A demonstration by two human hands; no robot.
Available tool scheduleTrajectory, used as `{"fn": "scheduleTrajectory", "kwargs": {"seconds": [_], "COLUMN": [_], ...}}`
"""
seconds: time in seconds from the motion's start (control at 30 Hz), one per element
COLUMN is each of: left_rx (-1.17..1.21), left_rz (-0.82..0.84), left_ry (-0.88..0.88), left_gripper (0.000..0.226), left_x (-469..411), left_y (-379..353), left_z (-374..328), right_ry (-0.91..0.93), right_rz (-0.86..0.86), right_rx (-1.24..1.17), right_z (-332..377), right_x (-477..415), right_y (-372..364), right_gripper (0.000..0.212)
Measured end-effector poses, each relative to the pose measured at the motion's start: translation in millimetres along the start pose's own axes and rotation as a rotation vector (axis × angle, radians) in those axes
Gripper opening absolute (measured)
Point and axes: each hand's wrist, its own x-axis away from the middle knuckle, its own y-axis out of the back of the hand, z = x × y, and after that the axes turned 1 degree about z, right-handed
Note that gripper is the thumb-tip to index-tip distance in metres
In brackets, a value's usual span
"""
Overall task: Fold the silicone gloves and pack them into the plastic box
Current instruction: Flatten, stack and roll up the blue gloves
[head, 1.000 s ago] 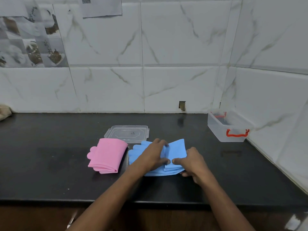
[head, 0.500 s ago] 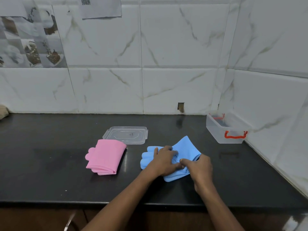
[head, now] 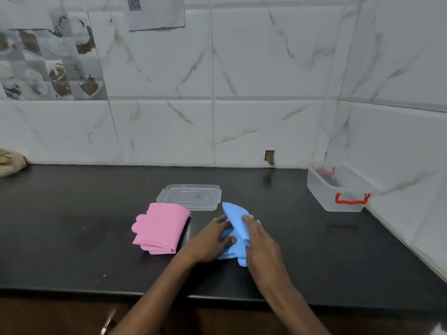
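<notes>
The blue silicone gloves (head: 235,223) lie on the black counter (head: 72,226) at the middle, partly folded, with one flap raised upright. My left hand (head: 210,240) presses on their left part, and my right hand (head: 260,240) grips the raised flap from the right. A folded pink pair of gloves (head: 159,228) lies flat to the left, untouched. The clear plastic box (head: 337,189) with red handles stands at the far right by the wall corner, without its lid. Its clear lid (head: 191,197) lies flat behind the gloves.
White tiled walls close the back and right side of the counter. A beige cloth (head: 9,162) sits at the far left edge by the wall. The counter's front edge runs just below my forearms.
The blue gloves went from lying spread out to bunched narrower, their right side lifted up and over toward the left. Both hands came closer together on them.
</notes>
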Motion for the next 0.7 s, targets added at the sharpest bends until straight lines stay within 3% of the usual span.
{"fn": "scheduleTrajectory", "kwargs": {"seconds": [0.07,0.17,0.27,0.37,0.47,0.57,0.63,0.7], "left_rx": [0.251,0.633,0.85,0.59,0.399,0.31,0.218,0.154], "left_rz": [-0.057,-0.165,-0.263,-0.417,-0.542,-0.57,-0.559,-0.553], "left_ry": [0.02,0.163,0.339,0.412,0.435,0.399,0.388,0.374], "left_gripper": [0.039,0.03,0.048,0.045,0.027,0.045,0.037,0.027], "left_x": [2,3,-8,-24,-27,-25,-27,-29], "left_y": [0,0,2,0,-11,-12,-12,-14], "left_z": [-2,2,4,3,6,9,10,7], "right_ry": [0.065,0.069,0.085,0.095,0.14,0.176,0.109,-0.042], "right_rz": [0.053,0.075,0.093,0.147,0.214,0.285,0.32,0.15], "right_rx": [0.273,0.368,0.429,0.433,0.385,0.29,0.134,-0.103], "right_z": [6,9,6,7,8,10,13,14], "right_x": [-3,-4,-3,-10,-16,-10,-11,-19], "right_y": [-10,-15,-17,-15,-12,-14,-11,-1], "right_gripper": [0.075,0.073,0.072,0.073,0.073,0.083,0.09,0.067]}}
